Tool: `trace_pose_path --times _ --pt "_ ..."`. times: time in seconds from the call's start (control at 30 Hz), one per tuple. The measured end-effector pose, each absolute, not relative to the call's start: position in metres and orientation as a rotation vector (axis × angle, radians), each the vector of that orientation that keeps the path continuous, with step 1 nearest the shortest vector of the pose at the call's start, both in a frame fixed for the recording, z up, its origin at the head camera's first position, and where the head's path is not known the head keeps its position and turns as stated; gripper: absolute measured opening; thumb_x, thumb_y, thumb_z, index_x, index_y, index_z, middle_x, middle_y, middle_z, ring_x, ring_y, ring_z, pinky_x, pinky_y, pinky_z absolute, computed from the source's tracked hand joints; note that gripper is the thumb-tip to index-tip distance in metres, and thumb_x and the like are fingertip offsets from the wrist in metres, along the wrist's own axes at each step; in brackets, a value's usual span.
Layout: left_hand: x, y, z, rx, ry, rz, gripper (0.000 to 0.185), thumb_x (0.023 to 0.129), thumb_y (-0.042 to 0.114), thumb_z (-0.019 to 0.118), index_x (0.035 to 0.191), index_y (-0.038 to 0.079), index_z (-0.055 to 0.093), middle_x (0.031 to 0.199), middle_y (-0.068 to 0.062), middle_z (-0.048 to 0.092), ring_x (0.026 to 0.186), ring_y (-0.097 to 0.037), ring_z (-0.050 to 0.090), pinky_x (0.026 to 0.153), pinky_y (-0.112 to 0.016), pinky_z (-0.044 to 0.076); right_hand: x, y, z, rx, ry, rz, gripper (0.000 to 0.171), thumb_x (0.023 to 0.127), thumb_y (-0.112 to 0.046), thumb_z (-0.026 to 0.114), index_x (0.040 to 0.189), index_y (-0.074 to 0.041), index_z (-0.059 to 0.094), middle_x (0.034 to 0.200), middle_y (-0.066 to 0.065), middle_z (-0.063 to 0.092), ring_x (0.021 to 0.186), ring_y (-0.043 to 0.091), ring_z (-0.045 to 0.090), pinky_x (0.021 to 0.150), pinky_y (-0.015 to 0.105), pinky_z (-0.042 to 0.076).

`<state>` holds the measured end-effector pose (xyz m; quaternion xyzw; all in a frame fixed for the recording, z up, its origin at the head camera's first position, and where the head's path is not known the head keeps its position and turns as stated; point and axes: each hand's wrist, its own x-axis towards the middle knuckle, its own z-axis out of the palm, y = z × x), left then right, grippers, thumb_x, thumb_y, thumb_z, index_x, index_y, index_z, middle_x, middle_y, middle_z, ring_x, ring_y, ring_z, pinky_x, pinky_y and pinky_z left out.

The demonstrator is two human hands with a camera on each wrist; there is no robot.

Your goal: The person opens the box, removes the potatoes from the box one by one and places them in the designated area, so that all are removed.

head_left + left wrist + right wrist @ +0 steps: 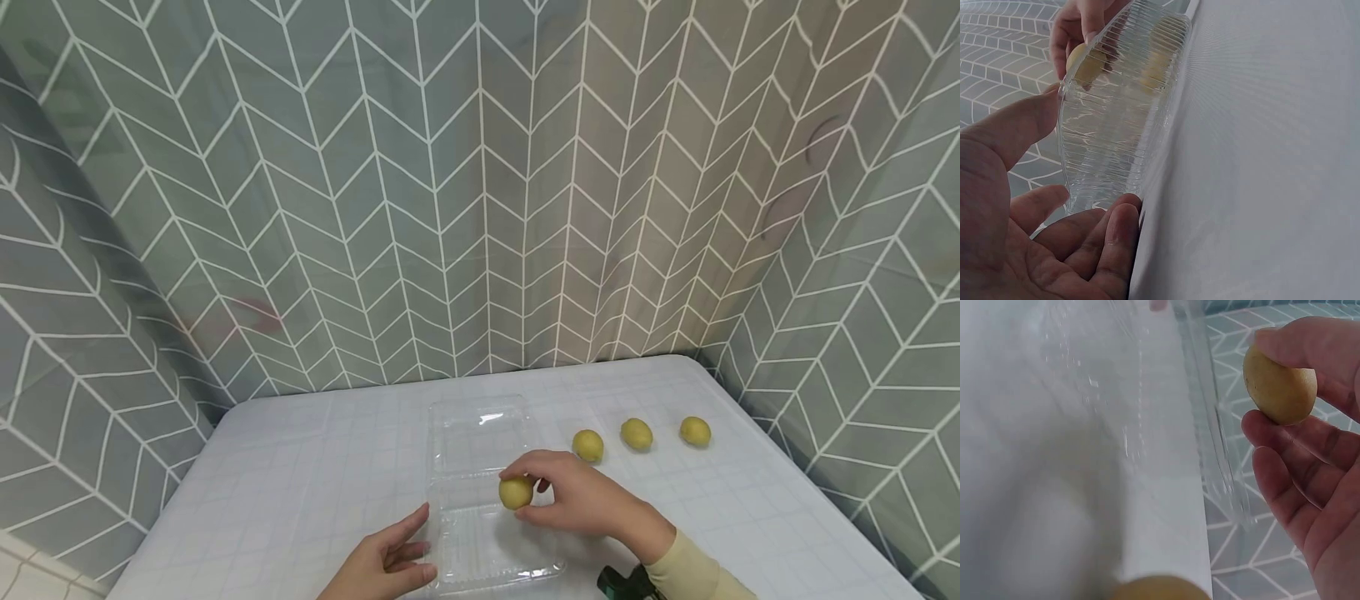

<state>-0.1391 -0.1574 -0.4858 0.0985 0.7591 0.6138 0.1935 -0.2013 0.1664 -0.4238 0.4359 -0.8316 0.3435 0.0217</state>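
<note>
Nearest me, left hand [386, 562]: grip relaxed, fingers straight, fingertips [1121, 219] resting against the near left edge of the clear plastic clamshell tray [480, 500], which lies open on the white bench [300, 483]. Right hand [581, 496]: grip closed on one yellow-green round fruit [516, 492], pinched between thumb and fingertips over the tray's near half; I cannot tell whether it touches the tray. Farther right on the bench I log three more fruits [636, 434] in a row, apart from one another. Chevron-patterned curtain [480, 183] behind.
</note>
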Motion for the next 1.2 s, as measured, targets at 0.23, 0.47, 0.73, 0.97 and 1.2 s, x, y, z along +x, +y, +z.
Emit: trace_pose_path --times 0.23,0.47,0.73,0.97,1.2 --pt "-0.14 -0.158 -0.488 0.281 2.128 1.726 0.082 0.087 0.029 0.079 0.15 -0.001 0.037 0.153 -0.027 0.031 0.122 -0.039 0.055 0.091 -0.041 0.055 -0.2 0.189 -0.422 1.24 -2.582 1.075 0.038 0.085 -0.013 0.078 0.121 -0.017 0.066 0.111 -0.014 0.065 0.092 0.002 0.061 0.079 0.03 0.056" --pt "-0.14 -0.157 -0.486 0.28 2.125 1.727 0.081 0.087 0.029 0.078 0.15 -0.001 0.037 0.153 -0.028 0.031 0.123 -0.039 0.055 0.091 -0.042 0.055 -0.2 0.219 -0.418 1.152 -2.548 1.055 0.041 0.084 -0.014 0.081 0.121 -0.015 0.066 0.111 -0.011 0.065 0.09 0.005 0.06 0.075 0.03 0.057" --pt "-0.139 -0.157 -0.486 0.283 2.134 1.721 0.081 0.087 0.028 0.078 0.15 -0.002 0.037 0.153 -0.027 0.031 0.123 -0.039 0.055 0.091 -0.042 0.055 -0.199 0.261 -0.417 0.961 -2.567 0.972 0.044 0.081 -0.014 0.083 0.122 -0.016 0.066 0.116 -0.01 0.065 0.089 0.004 0.061 0.074 0.029 0.057" --pt "-0.139 -0.157 -0.486 0.282 2.125 1.731 0.08 0.087 0.027 0.078 0.15 -0.002 0.037 0.154 -0.027 0.031 0.123 -0.039 0.054 0.092 -0.041 0.055 -0.198 0.285 -0.421 0.893 -2.556 0.935 0.042 0.083 -0.016 0.082 0.122 -0.013 0.067 0.11 -0.011 0.065 0.086 0.004 0.06 0.07 0.028 0.057" --pt "-0.14 -0.157 -0.489 0.254 2.107 1.745 0.081 0.086 0.026 0.079 0.15 -0.002 0.037 0.154 -0.026 0.031 0.123 -0.037 0.055 0.091 -0.04 0.055 -0.194 0.303 -0.427 0.83 -2.514 0.946 0.043 0.079 -0.011 0.084 0.119 -0.008 0.068 0.109 -0.005 0.069 0.084 0.005 0.062 0.068 0.029 0.058"
